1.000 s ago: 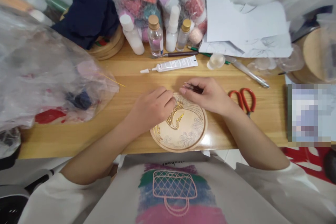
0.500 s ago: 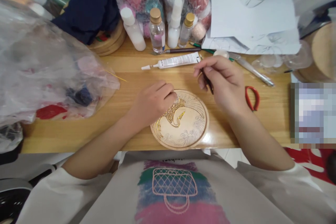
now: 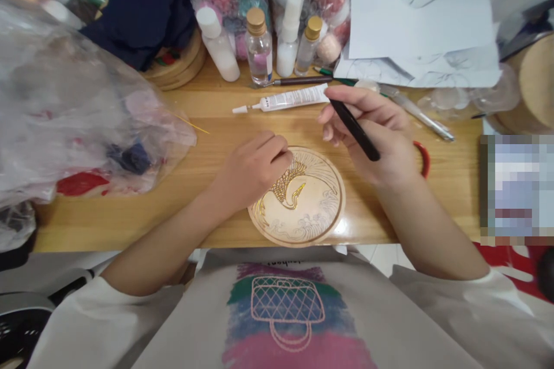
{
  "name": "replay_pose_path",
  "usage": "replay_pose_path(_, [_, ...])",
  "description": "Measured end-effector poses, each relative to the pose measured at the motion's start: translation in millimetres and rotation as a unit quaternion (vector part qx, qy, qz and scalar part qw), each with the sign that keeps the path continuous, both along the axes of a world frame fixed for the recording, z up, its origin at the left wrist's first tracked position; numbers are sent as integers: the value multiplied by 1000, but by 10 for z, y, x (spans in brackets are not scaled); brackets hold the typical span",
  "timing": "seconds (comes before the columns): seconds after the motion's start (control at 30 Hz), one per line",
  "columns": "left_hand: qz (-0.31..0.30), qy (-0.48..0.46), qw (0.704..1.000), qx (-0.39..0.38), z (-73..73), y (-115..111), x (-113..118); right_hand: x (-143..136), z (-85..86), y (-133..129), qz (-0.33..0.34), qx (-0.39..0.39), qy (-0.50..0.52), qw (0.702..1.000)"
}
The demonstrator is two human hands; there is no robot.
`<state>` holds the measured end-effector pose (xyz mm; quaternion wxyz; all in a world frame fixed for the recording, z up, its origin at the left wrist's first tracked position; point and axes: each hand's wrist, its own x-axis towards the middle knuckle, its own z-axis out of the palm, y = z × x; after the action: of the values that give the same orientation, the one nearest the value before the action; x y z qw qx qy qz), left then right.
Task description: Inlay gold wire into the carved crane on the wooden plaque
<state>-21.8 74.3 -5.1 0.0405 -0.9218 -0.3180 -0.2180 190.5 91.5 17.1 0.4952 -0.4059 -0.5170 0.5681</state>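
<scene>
A round pale wooden board [image 3: 309, 225] lies near the table's front edge. It carries a drawn crane and waves, and part of the crane is outlined in gold wire [image 3: 298, 196]. My left hand [image 3: 259, 170] rests on the board's upper left edge with curled fingers; whatever is under the fingertips is hidden. To the upper right of the board, my right hand [image 3: 372, 132] is raised, gripping slim black tweezers [image 3: 355, 130] by thumb and fingers. Their tips are hard to see behind the index finger. Just left of that hand lies a white glue tube [image 3: 294, 99].
Red-handled pliers [image 3: 424, 160] lie partly behind my right wrist. Several small bottles [image 3: 258, 49] stand at the back beside white papers [image 3: 402, 29]. A clear plastic bag [image 3: 86, 109] fills the left. A craft knife [image 3: 426, 118] and a dark-handled tool [image 3: 303, 81] lie behind.
My right hand has turned and shifted slightly right, so the tweezers now show lengthwise and the hand covers more of the pliers. My left hand and the board have stayed in place.
</scene>
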Motion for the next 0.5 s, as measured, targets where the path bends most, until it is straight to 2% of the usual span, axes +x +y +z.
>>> replay_pose_path(0.1, [4, -2, 1000, -16, 0, -9, 0, 6, -14, 21, 1, -21, 40, 999])
replay_pose_path(0.3, [40, -32, 991, -125, 29, -45, 6, 10, -19, 41, -15, -21, 35, 999])
replay_pose_path(0.5, [48, -44, 989, -131, 25, -52, 11, -24, -8, 32, -9, -18, 39, 999])
